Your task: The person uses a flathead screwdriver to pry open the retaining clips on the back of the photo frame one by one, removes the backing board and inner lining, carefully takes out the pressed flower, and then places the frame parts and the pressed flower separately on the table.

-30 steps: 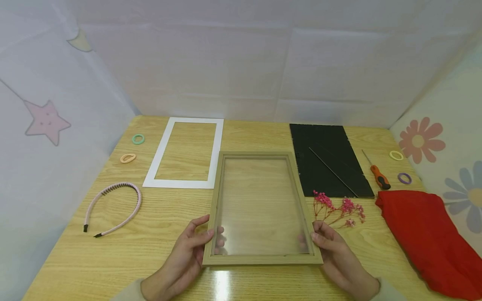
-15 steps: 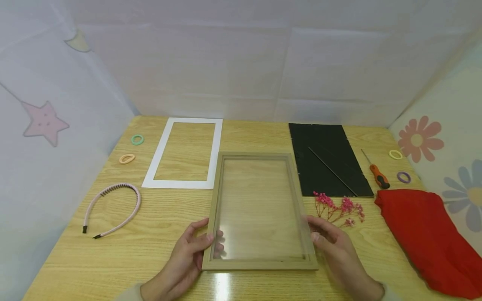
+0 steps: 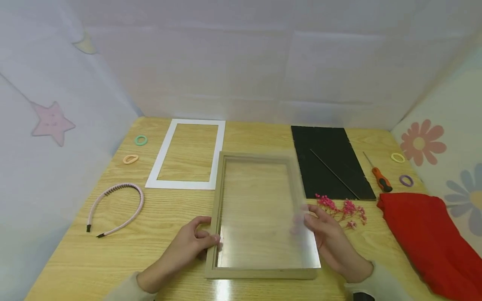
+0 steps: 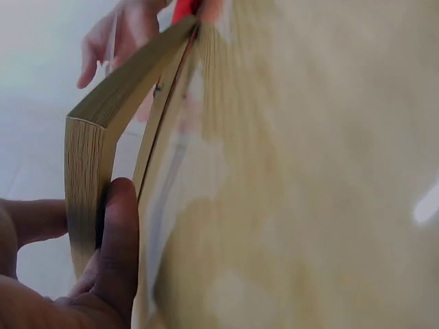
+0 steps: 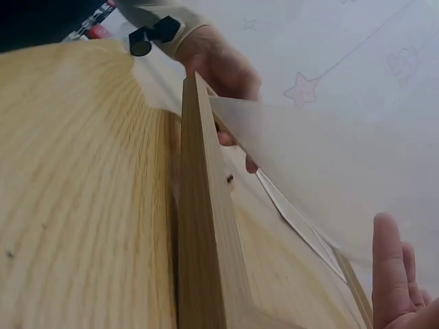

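Head view, frame: the wooden picture frame (image 3: 260, 274) lies flat on the table (image 3: 165, 251) right in front of me, its long sides running away from me.
Head view, pane: the clear pane (image 3: 263, 221) is tipped up on its right side, while its left edge sits down in the frame.
Head view, left hand: my left hand (image 3: 190, 244) grips the frame's left rail near the front corner, thumb on the inner side and fingers curled along the outer side.
Head view, right hand: my right hand (image 3: 327, 240) is at the pane's raised right edge with the fingers fairly straight and blurred; I cannot tell whether they pinch the edge or only prop it.
Head view, around: the white mat (image 3: 188, 184) lies just behind the frame to the left, the black backing board (image 3: 327, 163) to the right, and the pink dried flowers (image 3: 340, 207) just beyond my right hand. Further out are a pink headband (image 3: 113, 207), a screwdriver (image 3: 380, 177) and a red cloth (image 3: 425, 234).
Left wrist view: my thumb (image 4: 120, 247) presses the inside of the frame's rail (image 4: 86, 178), another finger lies against the outside, and the pane (image 4: 288, 178) lies close beside it.
Right wrist view: the pane (image 5: 309, 171) slants up out of the frame (image 5: 206, 260); my fingertips (image 5: 391, 267) stand straight at the lower right, and my left hand (image 5: 219, 68) holds the far rail.
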The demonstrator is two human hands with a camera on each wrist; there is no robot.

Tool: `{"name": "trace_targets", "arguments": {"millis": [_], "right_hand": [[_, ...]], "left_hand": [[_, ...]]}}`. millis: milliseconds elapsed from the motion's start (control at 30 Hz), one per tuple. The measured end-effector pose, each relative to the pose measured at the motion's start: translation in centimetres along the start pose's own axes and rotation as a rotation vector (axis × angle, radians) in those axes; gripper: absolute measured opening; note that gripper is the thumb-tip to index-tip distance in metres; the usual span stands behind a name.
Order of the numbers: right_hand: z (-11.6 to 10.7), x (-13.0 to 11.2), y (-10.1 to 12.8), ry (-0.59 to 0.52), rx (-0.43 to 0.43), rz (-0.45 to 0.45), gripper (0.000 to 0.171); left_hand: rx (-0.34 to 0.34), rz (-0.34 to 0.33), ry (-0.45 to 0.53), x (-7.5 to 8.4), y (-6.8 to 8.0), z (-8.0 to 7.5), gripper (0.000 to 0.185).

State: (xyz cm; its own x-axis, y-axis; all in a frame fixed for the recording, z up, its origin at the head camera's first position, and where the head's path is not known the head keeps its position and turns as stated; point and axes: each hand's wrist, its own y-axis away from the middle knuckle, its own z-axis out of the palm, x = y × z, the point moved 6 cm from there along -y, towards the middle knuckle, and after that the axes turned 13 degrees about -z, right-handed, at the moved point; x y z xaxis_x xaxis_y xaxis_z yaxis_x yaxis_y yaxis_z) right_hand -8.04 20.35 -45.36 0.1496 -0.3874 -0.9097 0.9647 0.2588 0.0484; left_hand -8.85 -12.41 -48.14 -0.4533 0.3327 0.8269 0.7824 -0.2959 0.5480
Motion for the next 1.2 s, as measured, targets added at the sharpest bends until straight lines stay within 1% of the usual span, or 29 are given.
{"name": "trace_targets", "arguments": {"millis": [67,133,167,233,300,367,433,533,633,733,800,900,967,1000,1067,1200], "right_hand": [[-0.4,0.3,-0.2,0.100,0.050,0.032,0.026],[-0.7,0.5,-0.4,0.185,0.065,0.044,0.026],[-0.7,0.5,-0.4,0.218,0.061,0.036,0.026],[-0.8,0.4,-0.4,0.242,0.038,0.009,0.027],[-0.9,0.3,-0.2,0.242,0.025,-0.021,0.027],[-1.2,0.1,-0.1,0.242,0.036,-0.047,0.029],[-1.5,0.0,0.0,0.249,0.069,-0.055,0.032],[-1.8,-0.2,0.2,0.285,0.134,-0.039,0.041],[-2.1,-0.5,0.4,0.313,0.176,-0.010,0.053],[-2.3,-0.9,0.5,0.347,0.211,0.001,0.062],[-2.4,-1.3,0.7,0.374,0.239,0.004,0.064],[-2.6,-1.7,0.9,0.404,0.277,0.014,0.066],[-2.7,-2.0,1.0,0.410,0.286,0.021,0.067],[-2.7,-2.3,1.0,0.411,0.287,0.006,0.067],[-2.6,-2.9,1.0,0.371,0.264,-0.060,0.056],[-1.9,-5.0,0.7,0.260,0.150,-0.286,0.029]], "left_hand": [[0.039,0.009,-0.099,0.4,-0.2,-0.3,0.071],[0.058,0.011,-0.159,0.6,-0.3,-0.4,0.070],[0.066,0.012,-0.181,0.7,-0.3,-0.4,0.069],[0.072,0.030,-0.227,0.9,-0.3,-0.4,0.072],[0.073,0.049,-0.277,1.0,-0.2,-0.3,0.076],[0.079,0.065,-0.328,1.2,-0.1,-0.3,0.078],[0.082,0.068,-0.376,1.4,0.0,-0.3,0.079],[0.058,0.055,-0.379,1.5,0.0,-0.1,0.080],[0.017,0.043,-0.375,1.3,0.1,0.3,0.082],[-0.023,0.032,-0.375,1.2,0.1,0.8,0.080],[-0.038,0.024,-0.383,1.0,0.0,0.9,0.078],[-0.061,0.011,-0.357,0.7,-0.1,1.0,0.075],[-0.070,0.007,-0.342,0.5,-0.2,1.0,0.074],[-0.076,0.003,-0.330,0.5,-0.2,1.0,0.074],[-0.096,0.003,-0.322,0.5,-0.1,1.0,0.074],[-0.151,0.007,-0.341,1.0,0.2,0.7,0.075]]}}
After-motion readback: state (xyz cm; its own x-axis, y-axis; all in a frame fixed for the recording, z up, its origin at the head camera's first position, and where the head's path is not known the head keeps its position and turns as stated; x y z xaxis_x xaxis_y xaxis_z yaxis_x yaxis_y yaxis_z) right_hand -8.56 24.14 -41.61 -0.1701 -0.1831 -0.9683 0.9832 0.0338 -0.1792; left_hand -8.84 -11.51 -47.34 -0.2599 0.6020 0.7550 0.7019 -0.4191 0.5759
